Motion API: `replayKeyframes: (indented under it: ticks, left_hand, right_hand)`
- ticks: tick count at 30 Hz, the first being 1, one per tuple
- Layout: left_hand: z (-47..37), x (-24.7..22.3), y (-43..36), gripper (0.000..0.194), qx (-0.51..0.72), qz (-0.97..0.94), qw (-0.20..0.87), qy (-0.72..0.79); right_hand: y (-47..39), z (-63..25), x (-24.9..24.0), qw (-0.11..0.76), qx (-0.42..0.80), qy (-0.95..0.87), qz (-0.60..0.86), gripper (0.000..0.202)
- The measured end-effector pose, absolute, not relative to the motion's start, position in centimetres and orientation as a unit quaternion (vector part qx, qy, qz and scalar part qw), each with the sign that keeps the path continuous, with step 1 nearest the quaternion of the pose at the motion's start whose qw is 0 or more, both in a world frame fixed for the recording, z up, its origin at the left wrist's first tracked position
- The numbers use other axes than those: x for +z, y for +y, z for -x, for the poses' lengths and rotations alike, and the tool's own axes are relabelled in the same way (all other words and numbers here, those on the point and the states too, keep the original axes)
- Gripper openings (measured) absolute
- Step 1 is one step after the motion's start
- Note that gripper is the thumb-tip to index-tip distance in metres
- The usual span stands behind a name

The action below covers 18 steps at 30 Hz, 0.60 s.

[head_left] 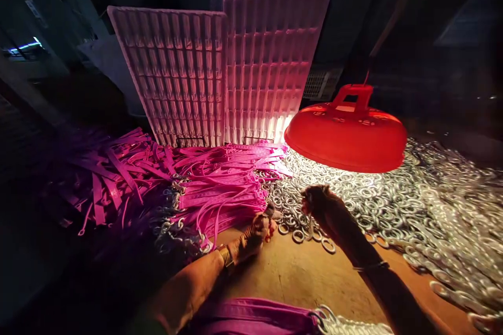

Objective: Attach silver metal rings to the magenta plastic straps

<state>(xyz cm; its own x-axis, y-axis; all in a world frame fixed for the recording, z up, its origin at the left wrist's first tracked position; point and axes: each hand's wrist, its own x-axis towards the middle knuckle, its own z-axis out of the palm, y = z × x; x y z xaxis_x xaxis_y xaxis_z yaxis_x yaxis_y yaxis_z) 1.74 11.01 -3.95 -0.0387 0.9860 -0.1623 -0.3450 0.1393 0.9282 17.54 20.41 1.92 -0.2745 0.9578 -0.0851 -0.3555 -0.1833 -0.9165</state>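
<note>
My left hand [266, 224] is closed low over the wooden tabletop [275, 272], beside the ends of a stack of pink-purple straps [223, 193]. What its fingers hold, if anything, is too dark to tell. To the right, my right hand [319, 200] has its fingers curled above the near edge of a big heap of metal rings [369, 193]. Its grip lies in shadow, so I cannot make out what is in it. Several loose rings [328, 245] lie on the table just below that hand.
A red lampshade [346, 136] hangs low over the rings, lighting them. Two ribbed translucent panels [173, 78] stand behind the straps. More loose purple straps [118, 172] pile up at the left. A strap bundle [263, 319] with rings on its end lies at the front edge.
</note>
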Motion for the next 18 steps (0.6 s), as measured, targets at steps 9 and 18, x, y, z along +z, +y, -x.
replayKeyframes:
  ticks: [9, 18]
  left_hand:
    - [-2.2, -0.8, 9.8, 0.039, 0.545, -0.354, 0.647, 0.398]
    - [-2.5, 0.3, 8.2, 0.041, 0.519, -0.376, 0.656, 0.398]
  right_hand:
    - [14.9, -17.0, 0.2, 0.401, 0.527, -0.653, 0.368, 0.029]
    - [12.9, -16.6, -0.4, 0.391, 0.418, -0.740, 0.353, 0.014]
